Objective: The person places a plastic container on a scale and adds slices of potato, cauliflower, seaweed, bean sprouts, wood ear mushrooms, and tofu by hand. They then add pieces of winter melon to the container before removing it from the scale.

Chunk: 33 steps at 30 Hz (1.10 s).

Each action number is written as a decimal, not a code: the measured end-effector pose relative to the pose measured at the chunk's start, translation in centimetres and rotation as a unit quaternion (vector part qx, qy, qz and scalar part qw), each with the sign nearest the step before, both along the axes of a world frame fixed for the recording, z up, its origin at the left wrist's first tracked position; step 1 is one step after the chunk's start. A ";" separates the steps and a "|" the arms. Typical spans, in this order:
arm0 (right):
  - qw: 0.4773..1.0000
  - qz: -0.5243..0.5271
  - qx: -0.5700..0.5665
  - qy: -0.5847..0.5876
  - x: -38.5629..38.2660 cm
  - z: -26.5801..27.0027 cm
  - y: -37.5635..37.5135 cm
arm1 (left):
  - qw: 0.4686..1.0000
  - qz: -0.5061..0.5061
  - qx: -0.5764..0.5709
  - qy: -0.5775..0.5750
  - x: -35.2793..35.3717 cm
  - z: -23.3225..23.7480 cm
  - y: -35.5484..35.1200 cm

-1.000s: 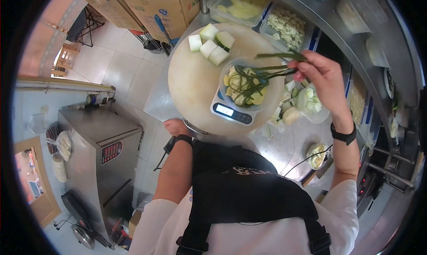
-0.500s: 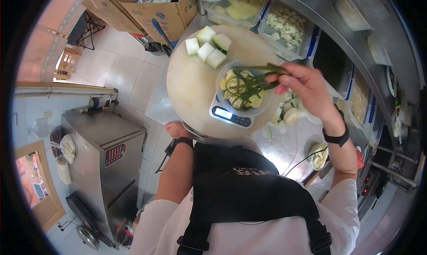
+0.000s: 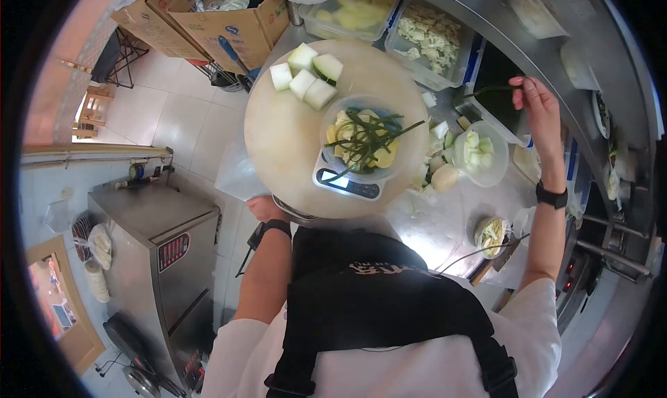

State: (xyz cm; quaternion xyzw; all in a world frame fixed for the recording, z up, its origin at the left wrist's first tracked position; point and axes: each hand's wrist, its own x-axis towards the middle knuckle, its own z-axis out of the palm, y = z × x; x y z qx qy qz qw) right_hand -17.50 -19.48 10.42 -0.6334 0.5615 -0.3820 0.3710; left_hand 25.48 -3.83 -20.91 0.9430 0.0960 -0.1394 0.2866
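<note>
My right hand is raised over a container of dark green strips at the right, fingers pinched on a thin dark green seaweed strip. At the near left edge of the round cutting board, my left hand looks curled; its fingertips are hidden. A digital kitchen scale with a lit display sits on the board. Standing on it is a clear bowl with yellowish pieces and a tangle of seaweed strips on top. Green-edged white chunks lie at the board's far side.
Right of the board are a tub of pale cut pieces and loose scraps. Plastic containers line the back beneath a metal shelf. Cardboard boxes stand back left; a steel cabinet stands left.
My right hand has moved right, from above the bowl to the container of dark strips. The seaweed bunch it held now lies in the bowl. My left hand stays by the board.
</note>
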 end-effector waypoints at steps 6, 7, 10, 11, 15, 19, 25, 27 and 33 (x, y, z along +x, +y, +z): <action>0.974 -0.108 0.052 0.192 -17.1 -12.9 -3.3 | 0.982 -0.120 -0.117 -0.081 4.7 -4.5 4.3; 0.973 -0.119 0.054 0.190 -17.9 -14.5 -3.1 | 0.963 -0.236 -0.088 -0.094 5.0 -3.5 5.8; 0.985 -0.165 0.049 -0.009 -19.4 -15.1 -1.3 | 0.858 -0.391 -0.305 -0.133 2.5 6.2 6.8; 0.987 -0.145 0.063 0.020 -19.0 -15.0 -0.7 | 0.836 -0.419 -0.353 -0.020 1.4 9.5 6.4; 0.978 0.012 0.168 0.126 -16.8 -17.5 1.2 | 0.723 -0.597 -0.346 0.019 -4.1 17.6 2.3; 0.921 0.042 0.099 0.374 -12.2 -21.0 3.7 | 0.690 -0.616 -0.332 0.188 -7.6 17.9 0.0; 0.914 -0.058 0.092 0.391 -9.1 -23.6 3.7 | 0.673 -0.547 -0.408 0.285 -9.4 20.0 -0.5; 0.919 -0.055 0.090 0.379 -9.2 -24.1 3.2 | 0.681 -0.530 -0.437 0.254 -9.4 22.0 -0.7; 0.930 -0.090 0.075 0.347 -10.1 -26.4 2.7 | 0.618 -0.692 -0.361 0.098 -12.1 25.7 -5.7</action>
